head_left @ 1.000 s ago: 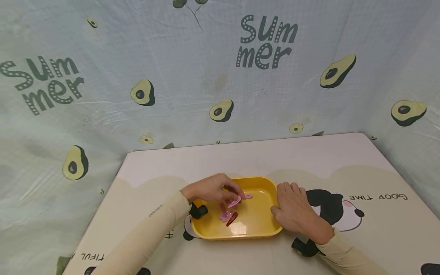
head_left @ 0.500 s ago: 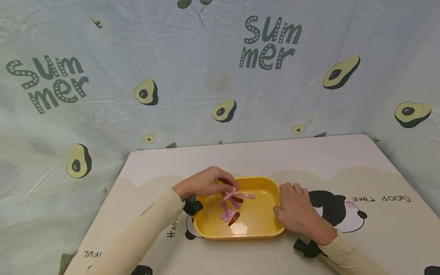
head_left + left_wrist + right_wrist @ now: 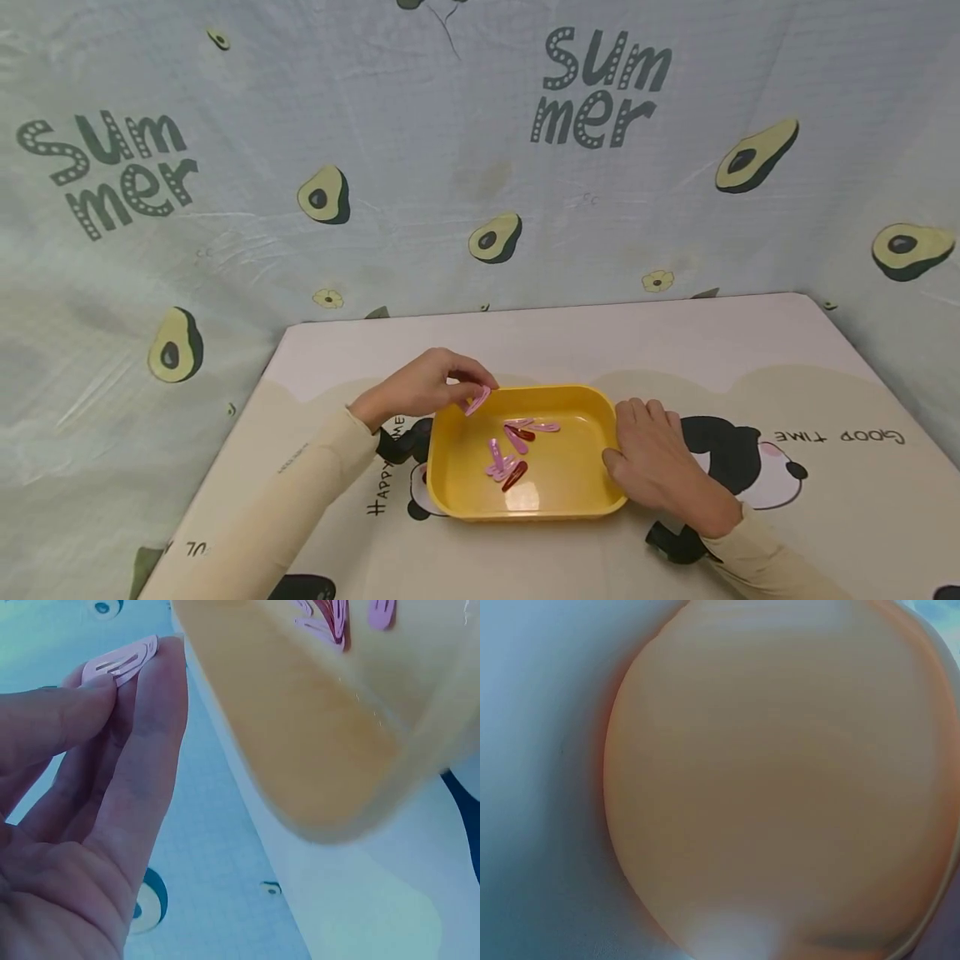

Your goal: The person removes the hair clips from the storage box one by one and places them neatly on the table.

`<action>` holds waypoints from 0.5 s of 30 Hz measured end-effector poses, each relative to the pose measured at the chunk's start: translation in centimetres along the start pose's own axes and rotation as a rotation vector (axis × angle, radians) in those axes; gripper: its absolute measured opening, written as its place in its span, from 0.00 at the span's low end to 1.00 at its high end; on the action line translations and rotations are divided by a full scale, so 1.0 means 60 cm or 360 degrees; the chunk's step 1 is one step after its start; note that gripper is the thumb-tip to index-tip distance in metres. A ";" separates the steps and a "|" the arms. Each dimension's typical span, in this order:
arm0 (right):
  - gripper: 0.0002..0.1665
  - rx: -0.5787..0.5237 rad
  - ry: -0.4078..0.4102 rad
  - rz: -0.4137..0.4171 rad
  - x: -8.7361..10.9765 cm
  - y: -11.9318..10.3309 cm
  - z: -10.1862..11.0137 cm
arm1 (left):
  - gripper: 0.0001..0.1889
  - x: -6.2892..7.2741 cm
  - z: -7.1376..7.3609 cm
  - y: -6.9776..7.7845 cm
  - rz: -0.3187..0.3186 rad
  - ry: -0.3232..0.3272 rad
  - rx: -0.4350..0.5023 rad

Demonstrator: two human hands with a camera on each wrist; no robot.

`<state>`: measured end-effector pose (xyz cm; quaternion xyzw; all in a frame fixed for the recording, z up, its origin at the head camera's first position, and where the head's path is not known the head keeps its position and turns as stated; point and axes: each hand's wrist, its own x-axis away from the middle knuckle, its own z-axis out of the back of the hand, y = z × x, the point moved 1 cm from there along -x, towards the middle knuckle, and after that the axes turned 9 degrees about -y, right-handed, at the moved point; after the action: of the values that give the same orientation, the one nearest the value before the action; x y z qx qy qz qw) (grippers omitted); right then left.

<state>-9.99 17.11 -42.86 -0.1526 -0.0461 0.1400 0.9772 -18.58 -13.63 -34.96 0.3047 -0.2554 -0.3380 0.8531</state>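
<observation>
My left hand (image 3: pixel 429 385) pinches a pink snap hair clip (image 3: pixel 477 401) between thumb and fingertips, at the far left corner of the yellow tray (image 3: pixel 577 479). The left wrist view shows this pink clip (image 3: pixel 124 661) plainly, beside the tray's blurred wall (image 3: pixel 300 750). Several pink and red hair clips lie in the tray, among them a red clip (image 3: pixel 515 476) and a pink clip (image 3: pixel 545 427). At the tray's right end, my right hand (image 3: pixel 660 454) grips the rim. The tray's side (image 3: pixel 780 772) fills most of the right wrist view, hiding that hand's fingers.
The tray stands on a table (image 3: pixel 525 342) covered with a panda-printed cloth. A pale curtain (image 3: pixel 405 250) with avocado prints hangs behind the table and along its sides.
My left hand has lifted the pink hair clip from the pile and moved left and away toward the tray's far left corner. My right hand keeps hold of the rim.
</observation>
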 end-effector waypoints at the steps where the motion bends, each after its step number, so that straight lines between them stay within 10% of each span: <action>1: 0.12 0.0004 0.0001 0.0002 0.000 0.000 0.000 | 0.11 0.003 0.002 -0.002 0.0004 0.0009 0.0009; 15: 0.10 0.0079 0.0038 0.0023 0.001 0.000 -0.001 | 0.12 0.054 0.033 -0.033 0.0126 0.0180 0.0023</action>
<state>-9.92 17.11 -42.90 -0.1303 -0.0297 0.1463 0.9802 -18.60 -17.86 -34.24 0.3192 -0.2211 -0.2844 0.8766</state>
